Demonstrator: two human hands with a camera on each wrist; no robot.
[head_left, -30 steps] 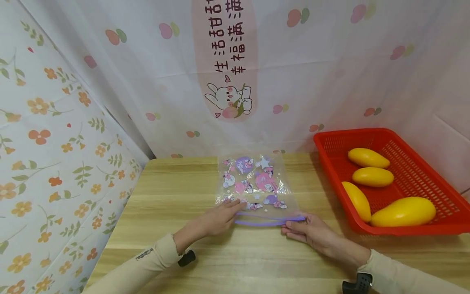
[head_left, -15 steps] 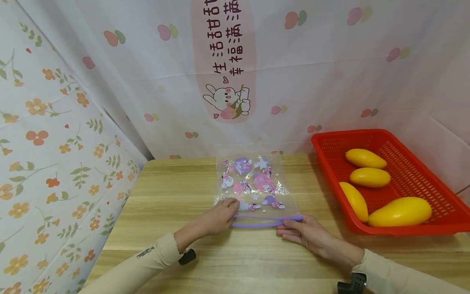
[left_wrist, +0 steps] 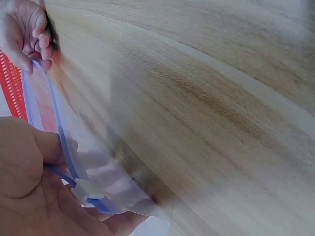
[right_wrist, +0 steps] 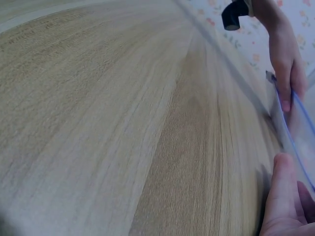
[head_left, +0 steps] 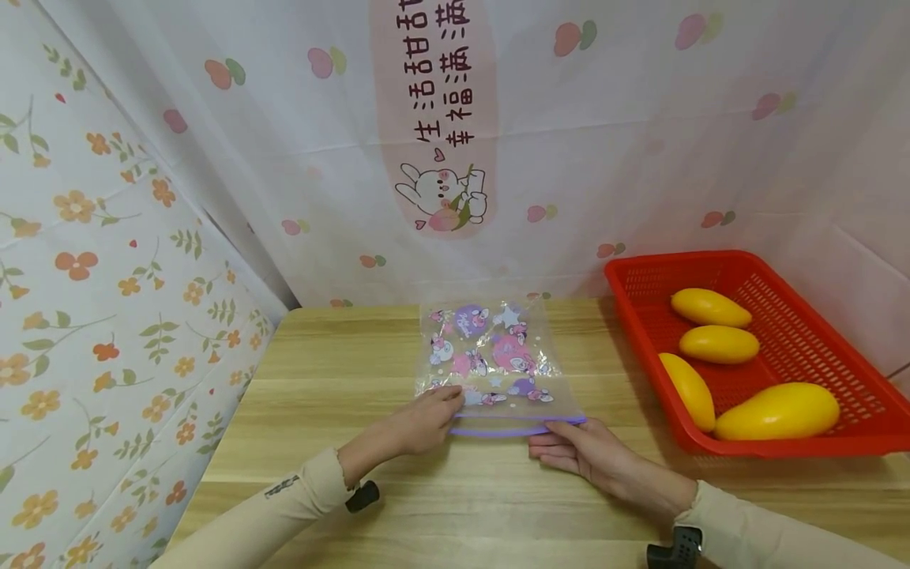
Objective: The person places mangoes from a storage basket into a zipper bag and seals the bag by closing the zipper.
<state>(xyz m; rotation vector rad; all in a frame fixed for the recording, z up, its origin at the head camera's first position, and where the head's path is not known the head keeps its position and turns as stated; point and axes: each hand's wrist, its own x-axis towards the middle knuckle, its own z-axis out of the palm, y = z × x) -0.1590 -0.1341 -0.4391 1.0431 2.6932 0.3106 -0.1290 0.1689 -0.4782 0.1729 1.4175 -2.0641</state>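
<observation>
A clear zip bag [head_left: 490,359] printed with pink and purple cartoon figures lies flat on the wooden table [head_left: 341,371], its purple zip strip [head_left: 498,427] toward me. My left hand [head_left: 426,419] pinches the bag's near left corner at the strip; in the left wrist view the left hand [left_wrist: 44,196] has the blue-purple strip [left_wrist: 59,128] between thumb and fingers. My right hand [head_left: 569,449] pinches the near right end of the strip, and the right wrist view shows its fingers [right_wrist: 285,196] at the bag's edge [right_wrist: 295,123].
A red slotted basket [head_left: 817,348] stands at the right of the table with several yellow mangoes [head_left: 778,411] in it. Patterned cloth walls close in the back and the left side. Bare table lies in front of and left of the bag.
My right hand has slid a little to the left along the zip strip. The left hand and the bag stay where they were.
</observation>
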